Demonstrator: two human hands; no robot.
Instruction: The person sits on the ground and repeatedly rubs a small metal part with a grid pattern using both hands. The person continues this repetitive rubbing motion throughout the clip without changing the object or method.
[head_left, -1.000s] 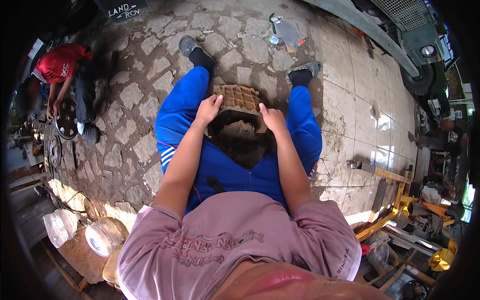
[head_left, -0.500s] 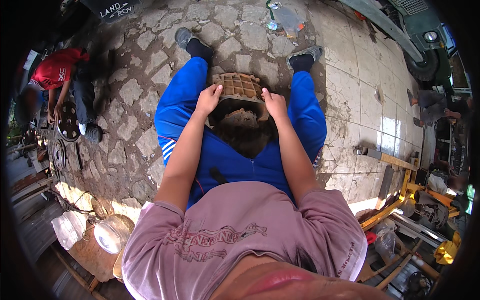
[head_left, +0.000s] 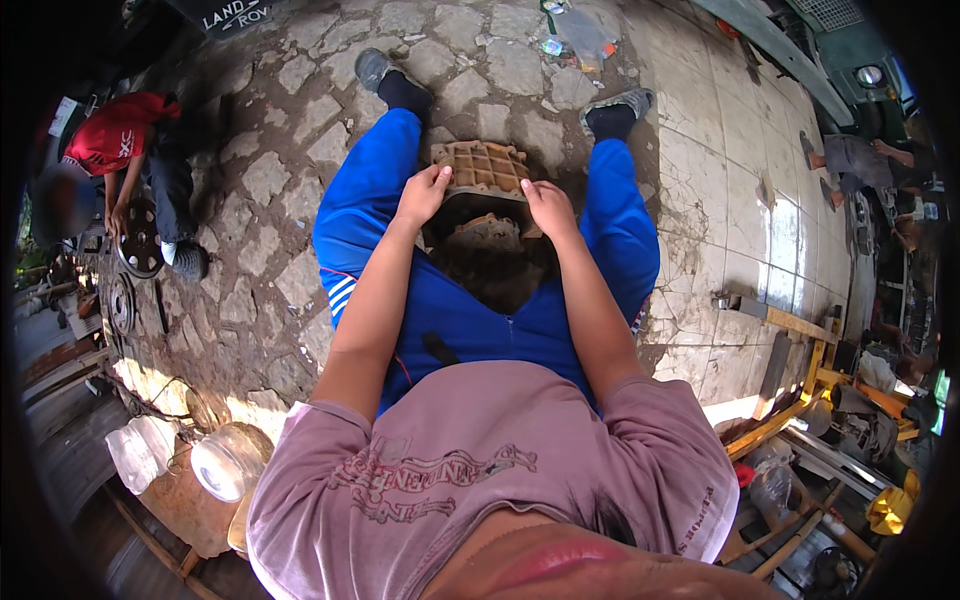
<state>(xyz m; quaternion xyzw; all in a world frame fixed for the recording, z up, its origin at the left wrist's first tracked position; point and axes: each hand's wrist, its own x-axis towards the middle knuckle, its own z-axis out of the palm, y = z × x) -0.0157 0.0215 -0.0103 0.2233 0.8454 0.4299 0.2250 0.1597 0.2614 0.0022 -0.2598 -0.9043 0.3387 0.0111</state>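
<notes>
Between my spread legs stands a rusty brown metal casting (head_left: 480, 165) with a ribbed grid face, tilted toward me over a dark hollow. My left hand (head_left: 424, 195) grips its left edge, thumb on top and fingers curled round the side. On the opposite edge my right hand (head_left: 549, 207) holds on in the same way. Just nearer to me, below the casting's rim, is a rough, rounded metal part (head_left: 485, 232), partly in shadow. Whether the two pieces are joined, I cannot tell.
A person in a red shirt (head_left: 120, 135) crouches at left over a round metal disc with holes (head_left: 140, 240). Clear plastic containers (head_left: 222, 466) stand at lower left. At right are a yellow frame (head_left: 775, 428) and another person's legs (head_left: 855, 175). A plastic bag (head_left: 580, 38) lies ahead.
The view has shifted slightly. My hands keep their hold on the casting, which has hardly moved. At far right, the other person's legs have shifted position.
</notes>
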